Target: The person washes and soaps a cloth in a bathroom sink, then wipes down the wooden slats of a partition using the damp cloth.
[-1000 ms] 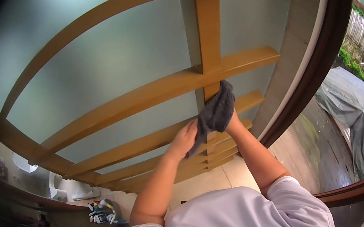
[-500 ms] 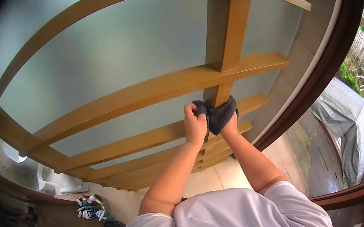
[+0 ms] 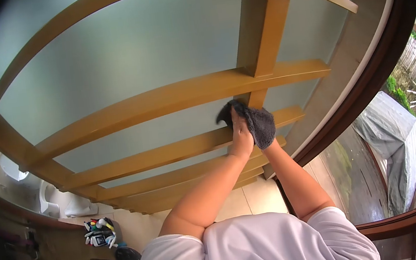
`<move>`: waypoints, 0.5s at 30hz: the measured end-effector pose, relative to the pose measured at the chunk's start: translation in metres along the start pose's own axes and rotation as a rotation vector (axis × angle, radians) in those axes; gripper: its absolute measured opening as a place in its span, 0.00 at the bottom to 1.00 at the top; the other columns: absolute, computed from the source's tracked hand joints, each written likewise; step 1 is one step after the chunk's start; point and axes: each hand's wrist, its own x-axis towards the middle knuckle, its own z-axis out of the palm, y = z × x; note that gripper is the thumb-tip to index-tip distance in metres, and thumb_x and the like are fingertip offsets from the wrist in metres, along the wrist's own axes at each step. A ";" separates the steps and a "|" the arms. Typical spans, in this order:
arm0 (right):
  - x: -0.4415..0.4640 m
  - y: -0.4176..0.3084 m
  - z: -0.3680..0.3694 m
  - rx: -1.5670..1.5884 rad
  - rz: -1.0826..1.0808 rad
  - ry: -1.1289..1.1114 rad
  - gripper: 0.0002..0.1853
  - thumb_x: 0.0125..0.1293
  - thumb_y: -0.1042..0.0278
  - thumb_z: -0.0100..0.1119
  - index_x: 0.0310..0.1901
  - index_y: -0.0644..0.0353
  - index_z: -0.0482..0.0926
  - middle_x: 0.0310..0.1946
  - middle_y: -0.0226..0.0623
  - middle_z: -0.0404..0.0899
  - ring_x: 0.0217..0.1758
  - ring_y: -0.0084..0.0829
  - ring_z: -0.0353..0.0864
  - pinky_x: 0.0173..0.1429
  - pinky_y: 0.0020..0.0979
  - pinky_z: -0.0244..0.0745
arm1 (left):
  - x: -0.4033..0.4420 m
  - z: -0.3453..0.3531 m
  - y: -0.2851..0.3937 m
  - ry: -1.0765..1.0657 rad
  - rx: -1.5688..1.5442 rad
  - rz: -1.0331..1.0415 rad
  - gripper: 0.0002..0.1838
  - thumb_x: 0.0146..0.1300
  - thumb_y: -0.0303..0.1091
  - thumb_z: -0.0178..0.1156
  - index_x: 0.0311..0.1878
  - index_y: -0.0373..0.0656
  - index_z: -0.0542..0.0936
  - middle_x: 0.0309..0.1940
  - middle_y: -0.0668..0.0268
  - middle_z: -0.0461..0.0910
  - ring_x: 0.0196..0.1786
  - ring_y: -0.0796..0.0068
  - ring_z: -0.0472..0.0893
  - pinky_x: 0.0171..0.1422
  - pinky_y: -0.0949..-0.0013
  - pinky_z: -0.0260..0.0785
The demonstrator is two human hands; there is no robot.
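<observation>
A dark grey cloth is bunched around the upright bar of a yellow-brown wooden lattice, just below one of its crosswise slats. My left hand is closed on the cloth's left part, its fingers pointing up and partly covered by the fabric. Close beside it, my right hand is at the cloth from the right. Most of that hand is under the fabric, with only the part near the wrist showing. Frosted glass lies behind the lattice.
Lower left, a cluster of bottles and cleaning tools stands near a dark round object. White bathroom fixtures are at the far left. A dark brown curved frame borders the right side, with a grey tarp beyond it.
My hands and the cloth have shifted slightly to the right and closer together. My left hand has turned from a fist to upward-pointing fingers against the cloth. The view has tilted slightly.
</observation>
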 end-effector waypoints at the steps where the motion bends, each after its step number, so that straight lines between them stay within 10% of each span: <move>1: -0.002 0.005 -0.002 0.072 0.123 -0.165 0.15 0.59 0.61 0.52 0.46 0.53 0.77 0.40 0.37 0.78 0.45 0.44 0.74 0.50 0.37 0.69 | -0.005 0.004 0.012 0.004 -0.032 -0.032 0.30 0.72 0.45 0.34 0.70 0.36 0.47 0.70 0.54 0.48 0.72 0.59 0.49 0.73 0.66 0.41; 4: 0.008 0.014 -0.015 0.227 0.113 -0.009 0.18 0.60 0.61 0.52 0.51 0.55 0.74 0.44 0.41 0.75 0.49 0.46 0.71 0.54 0.37 0.66 | 0.011 0.004 0.026 -0.060 0.289 0.549 0.27 0.69 0.39 0.38 0.66 0.31 0.54 0.65 0.43 0.55 0.68 0.43 0.53 0.72 0.61 0.44; 8: 0.027 0.009 -0.013 0.802 0.260 0.251 0.10 0.62 0.70 0.52 0.44 0.63 0.76 0.41 0.42 0.77 0.43 0.34 0.74 0.48 0.32 0.69 | 0.031 -0.004 0.028 -0.124 0.334 0.446 0.25 0.65 0.36 0.40 0.63 0.33 0.58 0.61 0.41 0.59 0.63 0.38 0.58 0.68 0.57 0.49; 15: -0.022 0.036 0.022 0.301 -0.023 -0.061 0.16 0.57 0.65 0.55 0.48 0.58 0.73 0.44 0.40 0.77 0.50 0.42 0.74 0.53 0.35 0.67 | 0.016 0.000 -0.021 0.076 0.491 0.315 0.29 0.67 0.37 0.38 0.66 0.28 0.49 0.62 0.36 0.55 0.66 0.40 0.55 0.70 0.56 0.48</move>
